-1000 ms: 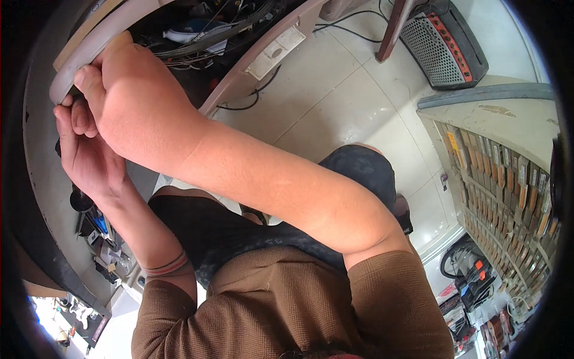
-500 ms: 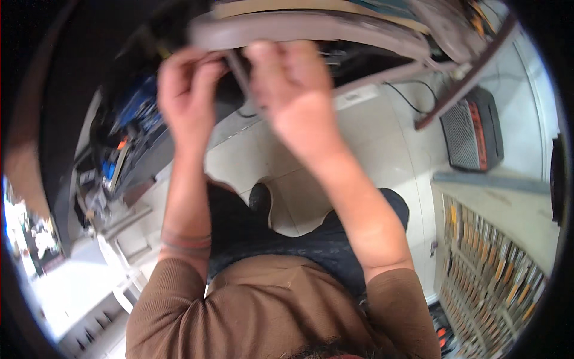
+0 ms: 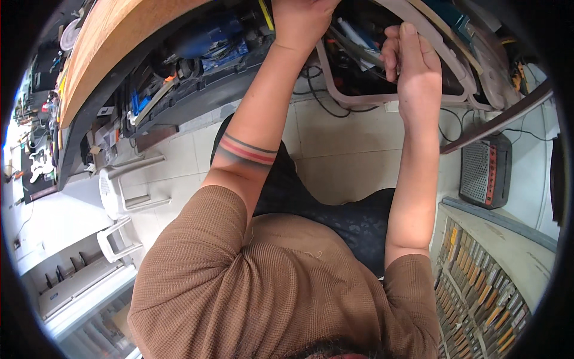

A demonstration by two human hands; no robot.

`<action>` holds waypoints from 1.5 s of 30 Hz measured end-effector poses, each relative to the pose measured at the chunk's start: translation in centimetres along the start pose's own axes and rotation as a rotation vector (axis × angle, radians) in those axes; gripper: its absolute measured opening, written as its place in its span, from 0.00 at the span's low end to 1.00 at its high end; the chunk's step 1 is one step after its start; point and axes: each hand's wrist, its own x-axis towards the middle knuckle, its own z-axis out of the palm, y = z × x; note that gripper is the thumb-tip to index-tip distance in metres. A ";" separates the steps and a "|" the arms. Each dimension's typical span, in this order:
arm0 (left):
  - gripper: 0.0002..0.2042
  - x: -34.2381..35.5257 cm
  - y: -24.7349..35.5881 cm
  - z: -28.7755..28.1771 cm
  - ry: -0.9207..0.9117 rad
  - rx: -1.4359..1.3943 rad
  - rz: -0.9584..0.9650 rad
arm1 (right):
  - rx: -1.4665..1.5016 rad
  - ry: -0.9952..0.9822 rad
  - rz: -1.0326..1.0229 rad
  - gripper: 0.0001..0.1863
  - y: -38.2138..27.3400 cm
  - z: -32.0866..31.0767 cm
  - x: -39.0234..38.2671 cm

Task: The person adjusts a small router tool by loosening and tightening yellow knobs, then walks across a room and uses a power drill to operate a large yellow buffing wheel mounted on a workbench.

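Note:
Reaching up past the top edge of the view, my left hand (image 3: pixel 304 21) has its fingers mostly cut off, so what they touch is hidden. My right hand (image 3: pixel 417 66) is raised over an open drawer-like tray (image 3: pixel 359 100) with a pale pinkish rim. Its fingers are curled in toward the thumb, and anything between them is too small to name. Inside the tray lie long thin tools, among them a pale blue-white stick-like piece (image 3: pixel 353 33). A dark greenish strip (image 3: pixel 366 57) runs close to my right fingertips.
A curved wooden bench edge (image 3: pixel 113 45) sweeps across the upper left, above a dark shelf of tools (image 3: pixel 197 75). At right stand a grey amplifier-like box (image 3: pixel 480 173) and a rack of many handled tools (image 3: pixel 478 287). A white stool (image 3: pixel 110 191) is at left. Cables (image 3: pixel 335 110) hang below the tray.
Both hands were close together at the pinkish rim; now they are apart. The right hand is over the tray, the left near the top edge. The view has shifted, showing the tray's inside.

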 end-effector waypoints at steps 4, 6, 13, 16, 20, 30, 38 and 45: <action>0.08 -0.1 -0.8 0.8 0.005 -0.034 -0.042 | -0.101 -0.126 0.009 0.27 -0.9 -2.4 0.2; 0.08 -0.2 -0.7 1.2 0.017 -0.055 -0.062 | -0.046 -0.174 0.045 0.27 -1.0 -2.8 0.1; 0.08 0.2 -0.5 2.0 0.055 -0.121 -0.114 | -0.549 -0.299 0.276 0.15 4.3 -12.2 -0.1; 0.08 0.5 0.1 2.9 0.059 -0.136 -0.135 | -1.060 -0.225 0.102 0.14 10.1 -14.6 -2.6; 0.08 1.4 1.1 3.3 0.066 -0.139 -0.159 | -1.254 -0.241 0.004 0.31 11.2 -12.9 -3.5; 0.12 2.4 3.6 2.9 0.147 -0.282 -0.402 | -1.188 -0.244 0.032 0.29 11.8 -13.6 -3.1; 0.22 1.0 0.8 2.7 0.223 -0.082 -0.034 | -1.217 -0.020 -0.122 0.42 12.8 -15.4 -3.3; 0.21 1.0 2.0 3.7 0.128 -0.535 -0.437 | -1.487 0.131 0.021 0.45 13.6 -15.0 -3.1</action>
